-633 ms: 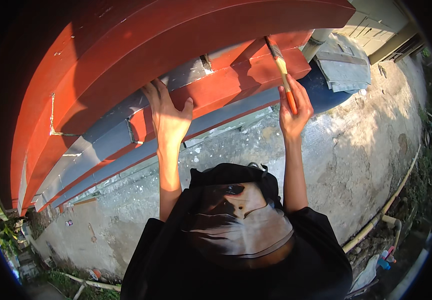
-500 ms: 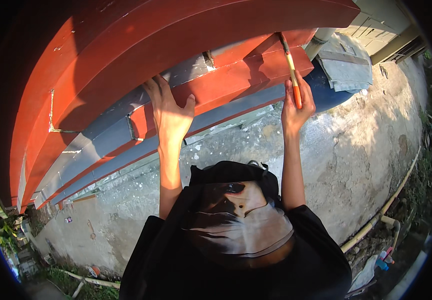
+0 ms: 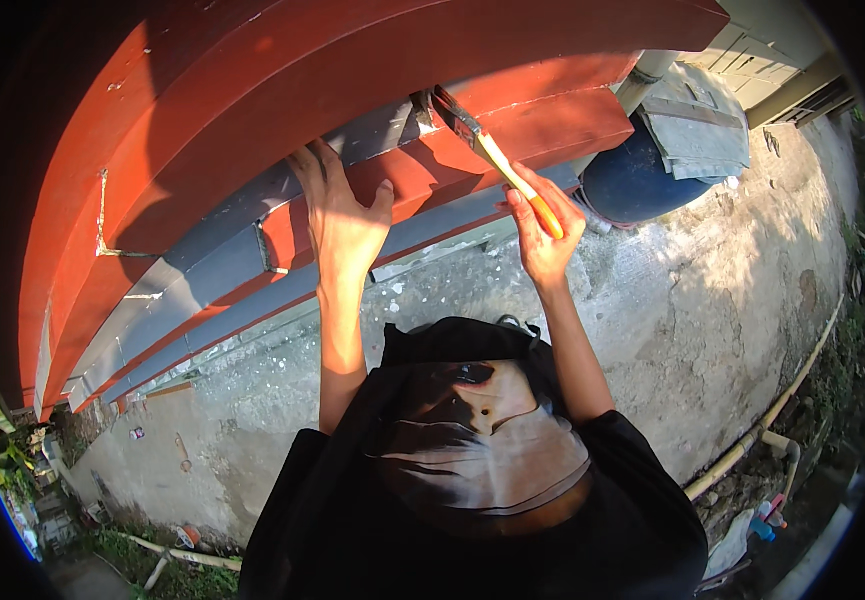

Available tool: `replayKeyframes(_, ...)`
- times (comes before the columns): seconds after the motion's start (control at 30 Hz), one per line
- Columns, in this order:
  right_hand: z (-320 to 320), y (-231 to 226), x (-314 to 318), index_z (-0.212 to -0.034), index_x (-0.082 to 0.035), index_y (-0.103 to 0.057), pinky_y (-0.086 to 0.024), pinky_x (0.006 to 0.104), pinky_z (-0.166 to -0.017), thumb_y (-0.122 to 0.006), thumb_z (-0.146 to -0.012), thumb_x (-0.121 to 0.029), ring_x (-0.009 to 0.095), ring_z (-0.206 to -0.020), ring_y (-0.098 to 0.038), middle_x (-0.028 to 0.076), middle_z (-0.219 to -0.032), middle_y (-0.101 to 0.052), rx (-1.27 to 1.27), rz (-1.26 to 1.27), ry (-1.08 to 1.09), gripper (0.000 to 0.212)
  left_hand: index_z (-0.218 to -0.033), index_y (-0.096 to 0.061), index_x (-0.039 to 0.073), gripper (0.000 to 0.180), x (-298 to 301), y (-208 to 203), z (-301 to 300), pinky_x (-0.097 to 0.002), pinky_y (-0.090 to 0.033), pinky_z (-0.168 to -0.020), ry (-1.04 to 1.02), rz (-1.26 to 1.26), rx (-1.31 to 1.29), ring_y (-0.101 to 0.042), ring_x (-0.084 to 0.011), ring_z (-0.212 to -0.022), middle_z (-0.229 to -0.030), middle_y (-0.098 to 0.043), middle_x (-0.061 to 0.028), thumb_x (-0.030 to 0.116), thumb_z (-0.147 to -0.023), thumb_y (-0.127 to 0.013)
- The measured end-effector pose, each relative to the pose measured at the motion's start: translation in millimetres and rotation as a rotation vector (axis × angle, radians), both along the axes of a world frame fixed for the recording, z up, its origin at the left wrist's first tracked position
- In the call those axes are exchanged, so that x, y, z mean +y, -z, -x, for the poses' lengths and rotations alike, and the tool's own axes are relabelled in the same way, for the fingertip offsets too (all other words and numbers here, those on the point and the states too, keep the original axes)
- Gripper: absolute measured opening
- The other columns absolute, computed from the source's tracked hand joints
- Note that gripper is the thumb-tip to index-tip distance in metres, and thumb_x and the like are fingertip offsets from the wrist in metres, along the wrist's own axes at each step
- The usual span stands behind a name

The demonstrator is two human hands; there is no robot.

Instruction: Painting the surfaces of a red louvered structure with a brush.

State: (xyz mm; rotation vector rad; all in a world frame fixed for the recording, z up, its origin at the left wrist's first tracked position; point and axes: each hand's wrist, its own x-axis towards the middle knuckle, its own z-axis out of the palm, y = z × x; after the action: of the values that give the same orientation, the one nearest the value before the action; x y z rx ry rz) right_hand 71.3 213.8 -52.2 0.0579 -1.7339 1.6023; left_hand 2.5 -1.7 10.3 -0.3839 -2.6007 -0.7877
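My right hand (image 3: pixel 545 232) grips a paintbrush (image 3: pixel 493 155) by its orange and yellow handle. The bristles press on the grey strip of a long steel beam (image 3: pixel 253 130), right where the red-orange painted part (image 3: pixel 543 120) begins. My left hand (image 3: pixel 343 215) lies flat with fingers spread against the beam's lower red flange, a little left of the brush. Grey unpainted stretches (image 3: pixel 203 270) run along the beam to the left of that hand. My dark sleeves and covered head fill the lower middle of the view.
A dark blue drum (image 3: pixel 633 180) capped with grey sheets (image 3: pixel 698 125) stands at the beam's right end. Below lies rough concrete ground (image 3: pixel 713 300). A yellowish pipe (image 3: pixel 773 415) runs along the right edge, with weeds and small litter beyond.
My right hand has swung the paintbrush leftward, so the bristles now sit on the grey strip nearer my left hand. The left hand stays pressed on the beam.
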Motion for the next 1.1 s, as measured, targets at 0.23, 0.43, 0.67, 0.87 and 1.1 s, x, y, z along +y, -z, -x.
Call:
replayKeyframes(0.23,41,5,43,-0.116,0.006,-0.072,-0.059,0.0259,-0.069,-0.074,-0.092,-0.003,0.013,-0.078,-0.069,0.011,-0.097,-0.074,-0.044,0.075,-0.072,0.026,-0.156,-0.020,-0.009,0.097,2,-1,-2,-0.0461,-0.025,-0.124,-0.017,-0.009,-0.010,-0.005,-0.0453,-0.154,-0.166,-0.003,-0.0310,0.021,-0.082,-0.075)
replayKeyframes(0.43,42,12,46,-0.113,0.006,-0.073,-0.056,0.0248,-0.070,-0.077,-0.090,-0.005,0.011,-0.076,-0.068,0.008,-0.093,-0.074,-0.036,0.068,0.000,0.026,-0.156,-0.021,-0.009,0.097,3,-5,-4,-0.0465,-0.027,-0.123,-0.045,0.003,-0.053,-0.007,-0.0460,-0.154,-0.166,-0.003,-0.0309,0.020,-0.081,-0.075)
replayKeyframes(0.67,32,11,68,-0.116,0.009,-0.069,-0.061,0.0291,-0.072,-0.072,-0.095,-0.005,0.015,-0.078,-0.071,0.011,-0.092,-0.074,0.028,0.082,0.195,0.026,-0.155,-0.022,-0.010,0.096,0,-1,-2,-0.0467,-0.026,-0.123,-0.030,0.020,-0.019,-0.007,-0.0462,-0.154,-0.165,-0.003,-0.0320,0.020,-0.081,-0.075)
replayKeyframes(0.87,10,-2,48,-0.121,0.007,-0.068,-0.063,0.0295,-0.073,-0.070,-0.097,-0.009,0.014,-0.085,-0.069,0.013,-0.102,-0.073,0.013,0.006,0.444,0.029,-0.155,-0.020,-0.010,0.097,0,-1,-2,-0.0468,-0.025,-0.124,-0.035,0.029,-0.041,-0.007,-0.0465,-0.154,-0.165,-0.003,-0.0327,0.020,-0.081,-0.075)
replayKeyframes(1.1,31,5,-43,-0.116,0.002,-0.068,-0.057,0.0358,-0.077,-0.077,-0.081,0.004,0.031,-0.085,-0.070,0.017,-0.107,-0.073,0.135,-0.370,0.415,0.037,-0.156,-0.018,-0.009,0.099,1,-4,-3,-0.0476,-0.025,-0.123,0.001,0.003,-0.036,-0.006,-0.0476,-0.154,-0.165,-0.002,-0.0327,0.020,-0.081,-0.075)
